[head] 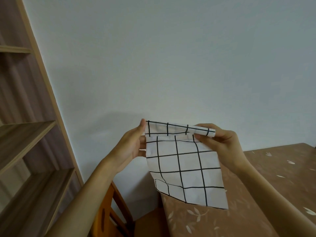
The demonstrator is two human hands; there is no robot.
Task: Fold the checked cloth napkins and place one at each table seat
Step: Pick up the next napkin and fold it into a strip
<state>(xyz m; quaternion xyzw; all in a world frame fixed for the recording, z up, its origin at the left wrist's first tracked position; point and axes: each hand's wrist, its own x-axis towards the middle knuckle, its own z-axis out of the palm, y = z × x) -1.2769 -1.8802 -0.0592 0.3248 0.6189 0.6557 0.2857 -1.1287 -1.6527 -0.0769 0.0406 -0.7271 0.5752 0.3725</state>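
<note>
A white cloth napkin (184, 166) with a black checked grid hangs in the air in front of me, above the table's left end. Its top edge is folded over into a narrow band. My left hand (132, 146) grips the top left corner, thumb up along the edge. The top right corner is pinched in my right hand (220, 142), fingers curled over the folded band. The lower part hangs free and slightly skewed, one bottom corner curled. No other napkin is in view.
A table under a brown leaf-patterned cloth (273, 182) fills the lower right. An orange wooden chair (111, 212) stands at its left end, below my left forearm. A wooden shelf unit (29, 134) rises on the left. A plain pale wall is behind.
</note>
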